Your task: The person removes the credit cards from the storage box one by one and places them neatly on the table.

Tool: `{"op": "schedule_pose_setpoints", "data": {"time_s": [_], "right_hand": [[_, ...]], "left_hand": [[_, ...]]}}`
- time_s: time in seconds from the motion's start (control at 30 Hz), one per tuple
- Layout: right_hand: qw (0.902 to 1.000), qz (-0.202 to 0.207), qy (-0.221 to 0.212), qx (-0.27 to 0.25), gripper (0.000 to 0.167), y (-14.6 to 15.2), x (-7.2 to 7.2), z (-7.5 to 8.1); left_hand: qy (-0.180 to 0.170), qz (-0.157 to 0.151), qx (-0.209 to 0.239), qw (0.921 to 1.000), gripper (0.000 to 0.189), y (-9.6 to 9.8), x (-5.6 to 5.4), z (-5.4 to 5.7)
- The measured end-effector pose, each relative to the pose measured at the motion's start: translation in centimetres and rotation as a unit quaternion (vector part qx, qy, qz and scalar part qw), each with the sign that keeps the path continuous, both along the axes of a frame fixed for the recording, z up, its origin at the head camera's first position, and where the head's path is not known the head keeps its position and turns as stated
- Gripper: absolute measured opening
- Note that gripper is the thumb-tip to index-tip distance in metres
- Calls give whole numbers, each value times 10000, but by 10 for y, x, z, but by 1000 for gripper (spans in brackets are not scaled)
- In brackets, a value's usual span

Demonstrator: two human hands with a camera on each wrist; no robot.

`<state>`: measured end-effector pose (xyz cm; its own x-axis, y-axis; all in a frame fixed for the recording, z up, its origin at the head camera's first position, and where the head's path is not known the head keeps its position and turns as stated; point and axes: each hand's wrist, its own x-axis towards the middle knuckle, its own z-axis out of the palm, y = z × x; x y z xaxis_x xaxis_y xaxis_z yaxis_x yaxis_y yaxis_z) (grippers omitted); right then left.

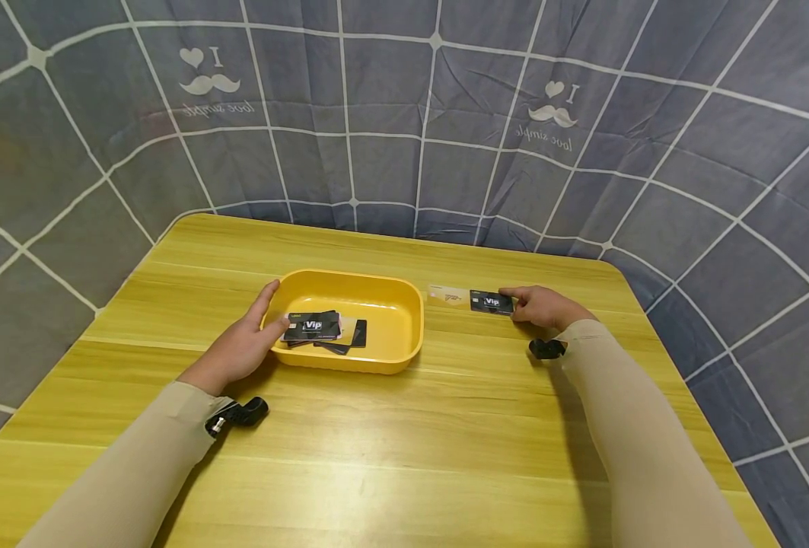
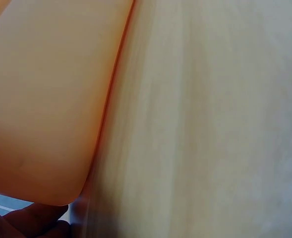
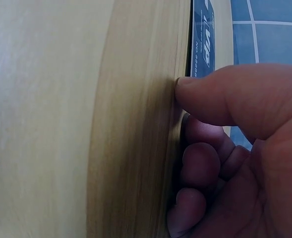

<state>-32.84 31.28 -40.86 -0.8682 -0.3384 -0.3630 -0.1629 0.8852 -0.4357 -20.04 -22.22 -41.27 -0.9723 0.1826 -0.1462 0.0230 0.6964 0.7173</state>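
A yellow tray (image 1: 390,304) sits mid-table with a small pile of black cards (image 1: 318,327) in its left half; the top one reads "Vip". My left hand (image 1: 272,313) grips the tray's left rim, thumb over the edge next to the cards. The left wrist view shows the tray's outer wall (image 2: 46,99) up close, with fingers (image 2: 31,220) below it. To the right of the tray a black Vip card (image 1: 490,302) lies on the table. My right hand (image 1: 517,303) pinches its right end. In the right wrist view the thumb (image 3: 225,94) meets the card's (image 3: 204,39) edge, the other fingers curled.
A pale card (image 1: 447,295) lies flat between the tray and the black card. The wooden table (image 1: 404,441) has a rounded far right corner. A grey checked cloth (image 1: 404,114) hangs around its far sides.
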Motion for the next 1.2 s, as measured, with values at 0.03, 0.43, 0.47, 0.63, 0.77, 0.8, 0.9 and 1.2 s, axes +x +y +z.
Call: {"op": "schedule_pose_setpoints", "data": {"time_s": [0.03, 0.43, 0.47, 0.63, 0.77, 0.8, 0.9, 1.2], "right_hand": [[10000, 1, -1, 5, 73, 0, 0, 0], [10000, -28, 5, -9, 73, 0, 0, -1], [10000, -24, 9, 1, 73, 0, 0, -1], [10000, -1, 1, 18, 73, 0, 0, -1], [10000, 41, -18, 6, 73, 1, 0, -1], [10000, 55, -20, 10, 73, 1, 0, 0], [10000, 40, -6, 32, 73, 1, -1, 0], [10000, 54, -13, 47, 74, 0, 0, 2]], "left_hand": [[0, 3, 2, 10000, 78, 0, 0, 0], [12, 16, -25, 10000, 78, 0, 0, -1], [12, 18, -24, 10000, 78, 1, 0, -1], [11, 26, -35, 10000, 77, 1, 0, 0], [21, 31, -48, 10000, 77, 1, 0, 0], [21, 33, -50, 10000, 77, 1, 0, 0], [33, 41, -58, 10000, 77, 1, -1, -1], [40, 69, -51, 10000, 77, 1, -3, -3]]}}
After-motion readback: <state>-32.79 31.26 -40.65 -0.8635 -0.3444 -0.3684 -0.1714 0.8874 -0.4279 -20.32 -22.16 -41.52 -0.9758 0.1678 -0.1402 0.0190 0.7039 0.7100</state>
